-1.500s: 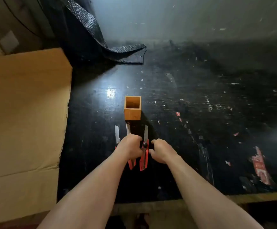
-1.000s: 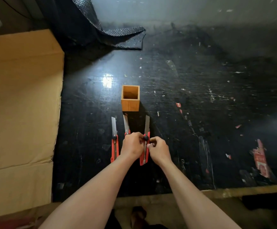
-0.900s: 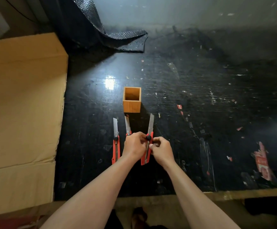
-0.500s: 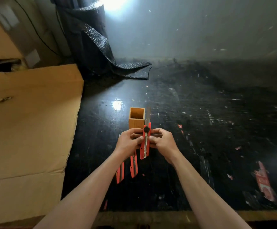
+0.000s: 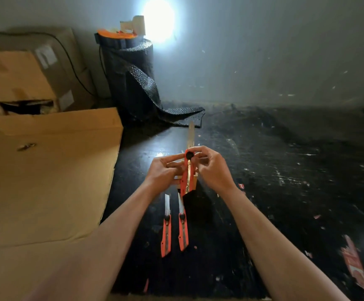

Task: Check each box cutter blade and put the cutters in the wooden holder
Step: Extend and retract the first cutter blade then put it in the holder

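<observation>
**Blade raised for inspection**

With its blade (image 5: 191, 135) run far out, the lifted cutter (image 5: 185, 179) is pinched by left hand (image 5: 162, 171) and right hand (image 5: 211, 168), probably for checking. Two cutters (image 5: 174, 232) lie on the table (image 5: 285, 192); the holder (image 5: 195, 181) sits mostly hidden behind.

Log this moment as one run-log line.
both hands: left hand, right hand hold red box cutter | blade out | two red cutters on black table

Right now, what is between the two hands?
In the head view, a red box cutter is held up between the left hand and the right hand. Its long blade sticks out. The wooden holder peeks out behind.
</observation>
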Motion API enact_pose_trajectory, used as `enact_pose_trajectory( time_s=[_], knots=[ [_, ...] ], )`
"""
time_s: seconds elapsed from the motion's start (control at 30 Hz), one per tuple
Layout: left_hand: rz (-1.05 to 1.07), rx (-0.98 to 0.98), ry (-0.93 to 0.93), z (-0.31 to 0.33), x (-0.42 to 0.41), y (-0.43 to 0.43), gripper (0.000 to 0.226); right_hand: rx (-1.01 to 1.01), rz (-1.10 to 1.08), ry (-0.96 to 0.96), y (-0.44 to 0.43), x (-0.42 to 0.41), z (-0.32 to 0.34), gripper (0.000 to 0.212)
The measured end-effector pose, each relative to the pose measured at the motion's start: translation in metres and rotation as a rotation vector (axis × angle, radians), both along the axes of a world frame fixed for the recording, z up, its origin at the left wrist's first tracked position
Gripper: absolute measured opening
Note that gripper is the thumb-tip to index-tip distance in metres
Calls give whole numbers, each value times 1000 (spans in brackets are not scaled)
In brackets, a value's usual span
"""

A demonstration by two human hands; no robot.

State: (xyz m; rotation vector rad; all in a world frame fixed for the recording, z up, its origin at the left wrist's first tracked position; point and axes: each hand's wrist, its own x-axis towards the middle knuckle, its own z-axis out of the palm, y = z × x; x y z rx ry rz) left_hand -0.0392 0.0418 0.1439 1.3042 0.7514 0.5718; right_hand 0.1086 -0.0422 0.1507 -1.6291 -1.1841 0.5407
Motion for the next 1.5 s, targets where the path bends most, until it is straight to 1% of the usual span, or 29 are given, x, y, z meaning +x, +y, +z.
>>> enact_pose_trajectory(
  time_s=[0.03,0.17,0.37,0.5,0.63,0.77,0.87,0.93,1.03,1.1,1.17,1.23,1.3,1.5],
  knots=[
    [-1,10,-4,3,0,1,41,10,-1,-20,0,0,3,24],
    [11,24,-12,11,-1,3,40,18,22,-2,-2,1,7,15],
    [30,-45,-32,19,-2,2,39,17,53,85,-15,-6,9,16],
    [50,-56,-41,24,-1,5,36,-40,96,43,-25,-10,3,14],
    [74,11,-24,29,3,3,35,-76,53,29,-32,-16,-3,17],
    [78,26,-35,32,7,0,35,-47,64,-109,-40,-16,-1,34],
    [82,34,-44,36,10,0,37,-53,24,-197,-40,-14,4,28],
    [76,44,-45,38,12,-2,37,-28,-25,-189,-38,-15,6,24],
    [77,58,-49,41,16,-3,37,11,-23,-156,-40,-17,7,31],
    [76,62,-56,43,16,-1,38,14,11,-176,-41,-16,7,34],
    [76,65,-60,45,15,0,38,9,15,-194,-40,-13,9,32],
    [76,67,-62,46,16,-1,37,4,-15,-166,-39,-13,11,26],
    [80,74,-56,47,17,-2,36,9,-32,-133,-38,-15,13,29],
    [88,78,-64,49,16,0,37,30,44,-205,-37,-13,8,35]
  ],
)
